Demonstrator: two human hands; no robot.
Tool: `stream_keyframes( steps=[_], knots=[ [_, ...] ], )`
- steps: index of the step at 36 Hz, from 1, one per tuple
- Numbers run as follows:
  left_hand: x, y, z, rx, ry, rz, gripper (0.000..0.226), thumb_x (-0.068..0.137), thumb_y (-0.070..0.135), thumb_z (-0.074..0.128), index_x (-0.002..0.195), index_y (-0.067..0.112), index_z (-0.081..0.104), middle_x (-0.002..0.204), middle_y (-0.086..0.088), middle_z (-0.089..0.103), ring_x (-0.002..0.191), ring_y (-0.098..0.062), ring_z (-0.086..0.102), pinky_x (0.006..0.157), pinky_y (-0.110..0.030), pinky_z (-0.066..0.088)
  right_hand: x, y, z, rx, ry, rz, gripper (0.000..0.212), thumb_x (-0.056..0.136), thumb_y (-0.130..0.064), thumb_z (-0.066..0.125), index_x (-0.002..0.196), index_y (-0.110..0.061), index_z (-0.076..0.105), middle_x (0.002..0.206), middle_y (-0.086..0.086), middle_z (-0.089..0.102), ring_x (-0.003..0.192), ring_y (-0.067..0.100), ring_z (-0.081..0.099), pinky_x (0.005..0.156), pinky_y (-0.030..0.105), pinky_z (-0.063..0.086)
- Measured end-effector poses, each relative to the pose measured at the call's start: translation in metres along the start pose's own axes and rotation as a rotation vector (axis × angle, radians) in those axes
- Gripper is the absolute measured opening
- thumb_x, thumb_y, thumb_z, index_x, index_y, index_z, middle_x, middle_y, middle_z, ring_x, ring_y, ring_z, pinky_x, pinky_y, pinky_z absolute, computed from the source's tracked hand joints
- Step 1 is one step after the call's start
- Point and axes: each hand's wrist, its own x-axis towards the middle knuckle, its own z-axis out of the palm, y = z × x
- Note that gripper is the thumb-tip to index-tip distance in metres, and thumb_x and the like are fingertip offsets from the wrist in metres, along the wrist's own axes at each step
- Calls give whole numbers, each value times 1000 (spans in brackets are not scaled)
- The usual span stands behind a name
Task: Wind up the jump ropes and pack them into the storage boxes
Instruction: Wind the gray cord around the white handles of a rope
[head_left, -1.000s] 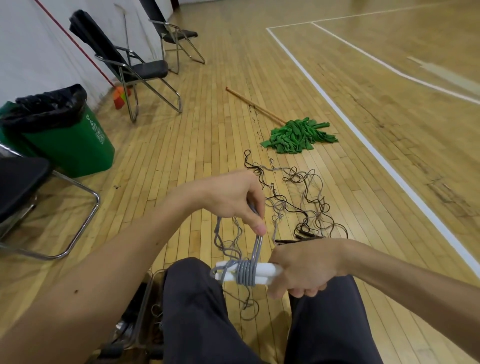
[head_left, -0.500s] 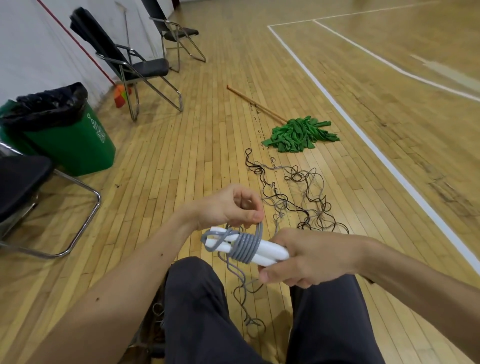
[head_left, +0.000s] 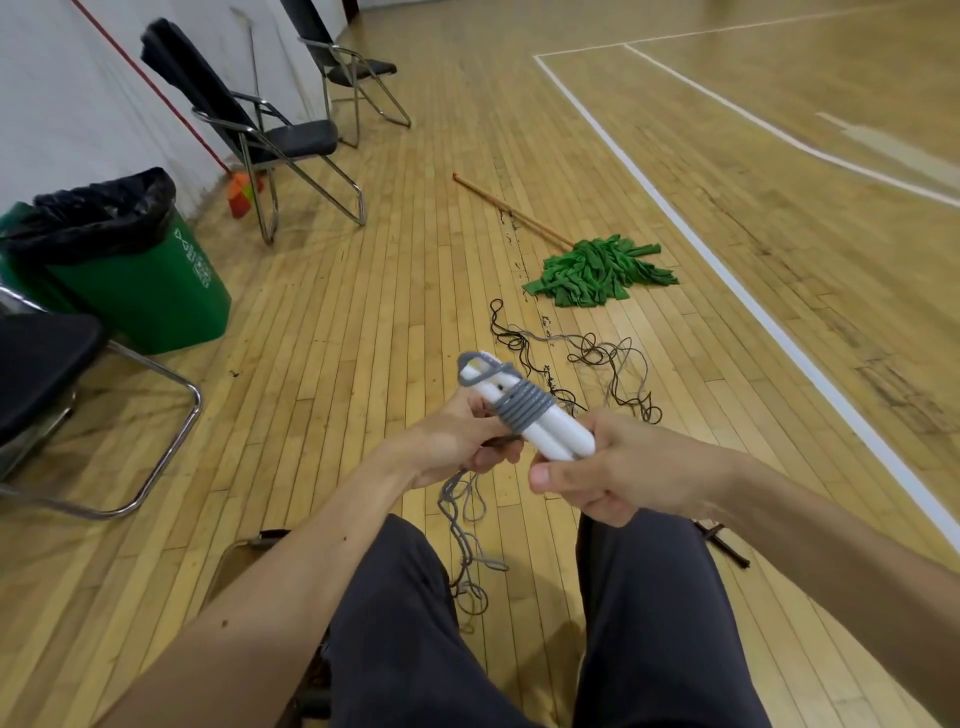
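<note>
Two handles (head_left: 550, 434), ends hidden in grip of right hand (head_left: 626, 475); grey cord (head_left: 523, 408) seemingly in left hand (head_left: 457, 441)

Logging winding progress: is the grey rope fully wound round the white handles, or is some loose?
Partly wound. Grey coils wrap the white handles, held by the right hand; loose grey rope hangs from the left hand.

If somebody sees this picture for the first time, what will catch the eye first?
First the white handles, bound by coils of grey rope, held at the centre: the right hand grips the handles, and the left hand holds the loose rope. Behind them a tangle of ropes lies on the floor, with a green mop beyond it and a green bin at the left.
</note>
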Motion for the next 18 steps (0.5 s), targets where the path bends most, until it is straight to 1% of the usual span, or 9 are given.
stream_keyframes(
  steps=[2,4,5,7,9,11,13,16,18],
  knots=[
    [-5,6,6,-17,-1,44,17,102,15,54,92,7,64,59,1,57,47,-10,37,44,-21,24,2,2,-3,41,28,-2,21,98,-18,64,82,-11,52,61,0,34,48,11,28,44,22,24],
    [-6,2,6,4,-16,49,27,103,22,51,98,-1,65,60,-1,57,46,-9,36,42,-20,24,3,4,-6,75,47,-1,19,98,-19,64,83,-11,53,61,1,33,47,11,28,44,22,24],
    [-9,3,9,23,-19,42,32,104,25,48,95,0,66,59,-1,57,44,-8,37,41,-19,26,4,5,-8,86,57,-1,19,97,-19,65,84,-11,54,62,1,33,47,11,28,44,22,25],
    [-14,7,13,44,-23,57,37,105,30,45,83,9,66,58,-1,58,42,-7,39,40,-18,27,7,8,-10,96,81,2,20,96,-20,66,88,-9,52,62,0,33,47,11,28,44,21,26],
    [-14,6,15,54,-25,80,40,104,34,44,78,12,65,58,-4,57,42,-8,39,39,-19,27,9,12,-13,102,102,4,23,94,-24,68,94,-9,50,61,-1,34,48,11,27,44,21,26],
    [-15,6,16,57,-32,95,41,101,39,46,80,9,65,59,-6,56,42,-10,38,41,-21,27,10,15,-16,107,119,9,27,90,-29,69,94,-9,52,62,-1,34,49,11,27,45,22,25],
    [-16,5,15,63,-28,102,43,96,44,49,82,8,66,59,-5,56,42,-11,38,44,-25,29,10,18,-19,102,145,14,22,93,-26,68,89,-11,53,62,-1,34,48,11,27,46,23,24],
    [-17,4,14,85,-28,116,44,94,47,52,84,7,68,56,-3,54,43,-12,37,47,-27,31,12,24,-24,123,178,31,25,96,-21,66,88,-12,44,59,-2,33,46,11,26,44,22,24],
    [-17,3,15,96,-30,115,44,95,47,52,84,7,68,55,-3,53,43,-13,37,47,-28,30,13,26,-26,121,188,35,25,97,-20,66,90,-12,43,58,-3,33,45,10,26,43,21,25]
  ],
)
